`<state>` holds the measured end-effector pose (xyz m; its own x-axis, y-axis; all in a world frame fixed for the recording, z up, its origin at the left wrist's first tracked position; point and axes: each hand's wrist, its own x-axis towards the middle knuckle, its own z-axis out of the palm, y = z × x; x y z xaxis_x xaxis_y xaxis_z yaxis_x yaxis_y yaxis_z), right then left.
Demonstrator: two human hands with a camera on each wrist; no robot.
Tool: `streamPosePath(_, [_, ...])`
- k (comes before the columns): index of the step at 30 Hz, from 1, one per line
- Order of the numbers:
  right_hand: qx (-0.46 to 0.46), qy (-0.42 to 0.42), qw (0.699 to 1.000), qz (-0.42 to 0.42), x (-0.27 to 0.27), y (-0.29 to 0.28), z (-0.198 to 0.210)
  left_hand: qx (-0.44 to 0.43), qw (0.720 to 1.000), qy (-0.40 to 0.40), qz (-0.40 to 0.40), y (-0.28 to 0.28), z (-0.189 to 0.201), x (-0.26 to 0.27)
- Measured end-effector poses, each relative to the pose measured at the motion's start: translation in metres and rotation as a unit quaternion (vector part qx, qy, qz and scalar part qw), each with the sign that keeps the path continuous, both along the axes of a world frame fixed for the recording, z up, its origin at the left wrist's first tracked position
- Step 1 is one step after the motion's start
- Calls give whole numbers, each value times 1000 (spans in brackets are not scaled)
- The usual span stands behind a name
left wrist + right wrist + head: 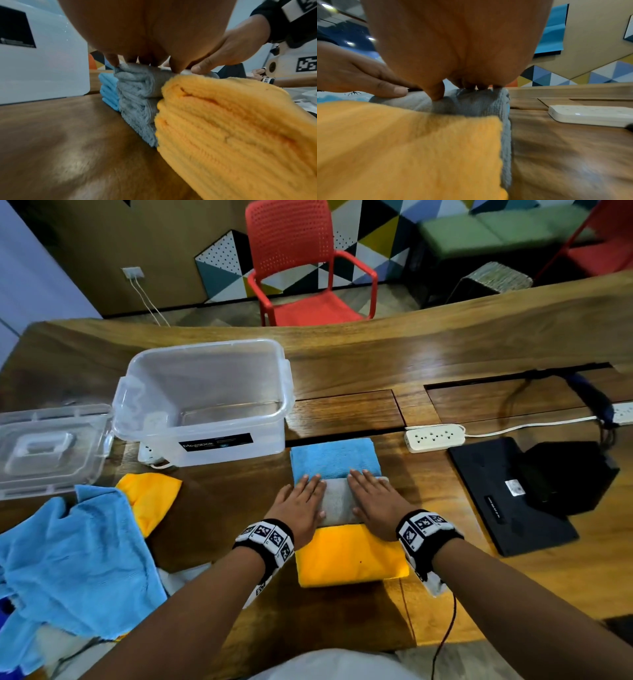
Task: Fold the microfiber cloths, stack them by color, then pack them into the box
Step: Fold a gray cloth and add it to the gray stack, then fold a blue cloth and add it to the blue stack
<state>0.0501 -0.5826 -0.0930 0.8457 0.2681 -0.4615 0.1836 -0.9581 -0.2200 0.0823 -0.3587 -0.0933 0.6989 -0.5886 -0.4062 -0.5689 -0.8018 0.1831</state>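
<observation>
Three folded stacks lie in a row on the wooden table: a blue stack (335, 457) farthest, a grey stack (339, 501) in the middle, a yellow stack (351, 556) nearest me. My left hand (301, 505) and right hand (375, 501) press flat, fingers straight, on the grey stack's two ends. The left wrist view shows the grey stack (137, 97) between the blue stack (109, 92) and the yellow stack (231, 128). The right wrist view shows the grey stack (471, 104) behind the yellow stack (411, 148). The clear plastic box (205, 402) stands open at the back left.
The box lid (51, 446) lies left of the box. Unfolded blue cloths (75, 559) and a yellow cloth (150, 498) are heaped at the left. A white power strip (435, 438) and a black device (513, 494) sit to the right. A red chair (301, 268) stands beyond the table.
</observation>
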Motion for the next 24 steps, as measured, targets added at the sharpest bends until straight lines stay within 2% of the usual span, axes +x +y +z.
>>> streamPosePath(5, [-7,33,999,-18,-5,-19,-17,18,998,58,26,4,-10,2])
streamPosePath(17, [-7,50,998,-39,-3,-15,-16,12,997,66,27,6,-15,3])
streamPosePath(20, [-4,29,998,-54,2,-10,-5,-13,997,61,44,11,-10,5])
streamPosePath(24, [49,-60,995,-67,15,6,18,-52,991,62,110,36,-2,12])
